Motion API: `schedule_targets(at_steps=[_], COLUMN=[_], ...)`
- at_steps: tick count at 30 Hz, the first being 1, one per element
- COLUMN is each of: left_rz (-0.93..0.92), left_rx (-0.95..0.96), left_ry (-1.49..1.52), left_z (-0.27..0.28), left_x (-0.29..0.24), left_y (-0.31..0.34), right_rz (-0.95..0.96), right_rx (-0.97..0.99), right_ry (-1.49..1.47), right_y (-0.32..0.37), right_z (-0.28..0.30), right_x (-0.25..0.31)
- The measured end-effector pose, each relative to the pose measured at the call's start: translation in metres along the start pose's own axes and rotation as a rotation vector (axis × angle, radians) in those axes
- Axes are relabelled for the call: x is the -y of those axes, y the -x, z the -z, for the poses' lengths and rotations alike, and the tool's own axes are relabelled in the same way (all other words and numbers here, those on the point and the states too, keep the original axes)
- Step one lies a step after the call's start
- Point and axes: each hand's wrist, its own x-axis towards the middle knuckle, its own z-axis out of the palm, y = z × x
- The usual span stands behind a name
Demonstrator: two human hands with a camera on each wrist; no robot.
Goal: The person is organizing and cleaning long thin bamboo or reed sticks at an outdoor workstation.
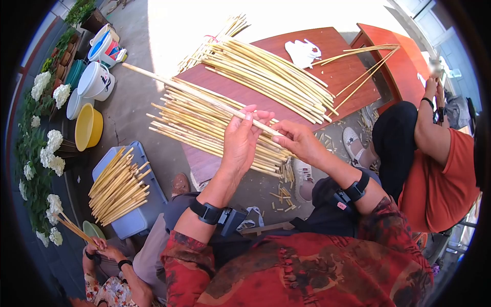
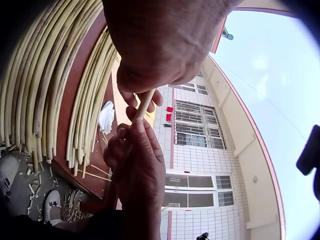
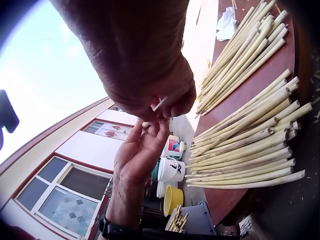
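A long pale stick (image 1: 184, 92) runs slantwise across the front of me, its near end between my two hands. My left hand (image 1: 238, 140) holds it from below, thumb along the top and fingers behind it. Close to the near end, my right hand (image 1: 303, 146) pinches the stick between thumb and fingers. In the left wrist view a short length of the stick (image 2: 145, 102) shows between the hands. Beneath lies a pile of similar sticks (image 1: 199, 123) on the red-brown table (image 1: 197, 161), with cut ends facing me.
A second pile of sticks (image 1: 266, 71) and a white plastic bag (image 1: 303, 53) lie farther back. Shorter sticks (image 1: 120, 184) rest on a grey-blue bin (image 1: 153, 176). A yellow basin (image 1: 88, 128) and white buckets (image 1: 97, 82) stand left. People sit on both sides; offcuts (image 1: 284, 194) litter the floor.
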Motion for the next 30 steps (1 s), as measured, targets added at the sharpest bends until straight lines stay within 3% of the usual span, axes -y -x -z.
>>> schedule_targets(at_steps=[1, 3, 7, 14, 16, 19, 25, 30], left_rz=[-0.021, -0.023, -0.027, 0.047, 0.023, -0.002, 0.013, 0.005], left_rx=[-0.011, -0.02, 0.006, 0.065, 0.007, 0.014, -0.027, -0.069], left_ry=[0.022, 0.043, 0.046, -0.099, -0.114, -0.206, -0.164, -0.125], left_z=[0.001, 0.003, 0.0, -0.011, -0.009, -0.009, -0.009, -0.008], left_x=[-0.003, -0.008, -0.015, 0.017, 0.022, 0.027, 0.03, 0.018], left_y=[-0.001, -0.002, -0.003, 0.006, 0.006, 0.004, 0.006, 0.0], right_rz=[-0.001, -0.35, -0.467, -0.427, -0.237, -0.194, -0.463, -0.247], right_rx=[-0.004, 0.316, 0.392, 0.167, 0.071, 0.017, 0.122, 0.065], right_ry=[0.001, -0.39, -0.581, -0.457, -0.355, -0.356, -0.513, -0.266], right_y=[0.0, 0.002, 0.006, 0.004, 0.006, 0.005, 0.006, 0.007], right_z=[0.003, 0.011, 0.013, 0.001, -0.009, -0.014, -0.009, -0.02], right_x=[0.001, 0.007, 0.015, 0.009, 0.002, -0.002, 0.005, 0.011])
